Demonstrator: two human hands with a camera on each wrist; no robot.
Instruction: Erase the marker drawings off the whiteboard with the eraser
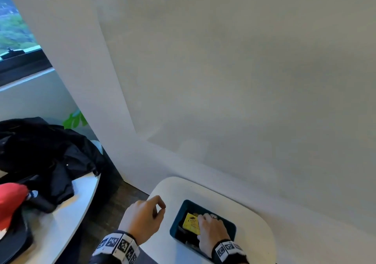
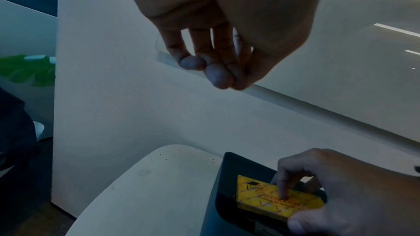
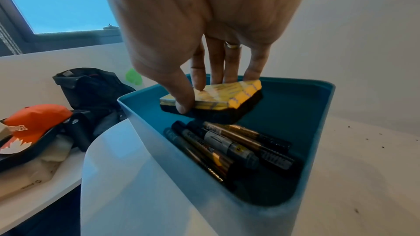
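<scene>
Right hand (image 3: 204, 56) is down in the teal bin (image 3: 318, 114), thumb and fingers clamped on the eraser (image 3: 218, 98): yellow printed top, black felt underside. Eraser sits inside the bin, above the markers (image 3: 229, 148); felt probably clear of them, but the wrist angle doesn't settle it. In the head view the hand covers about half the eraser and most of the bin's contents. Left hand (image 1: 145, 218) hangs over the near edge of the small white table (image 1: 254, 223), fingers loosely curled, tips bunched, holding nothing. Whiteboard (image 1: 254, 70) fills the wall behind the table, cut off at top and right; no marks legible on the visible part. Black jacket (image 1: 44, 153) and red cap (image 1: 10, 200) on the neighbouring table, cap partly out of frame.
</scene>
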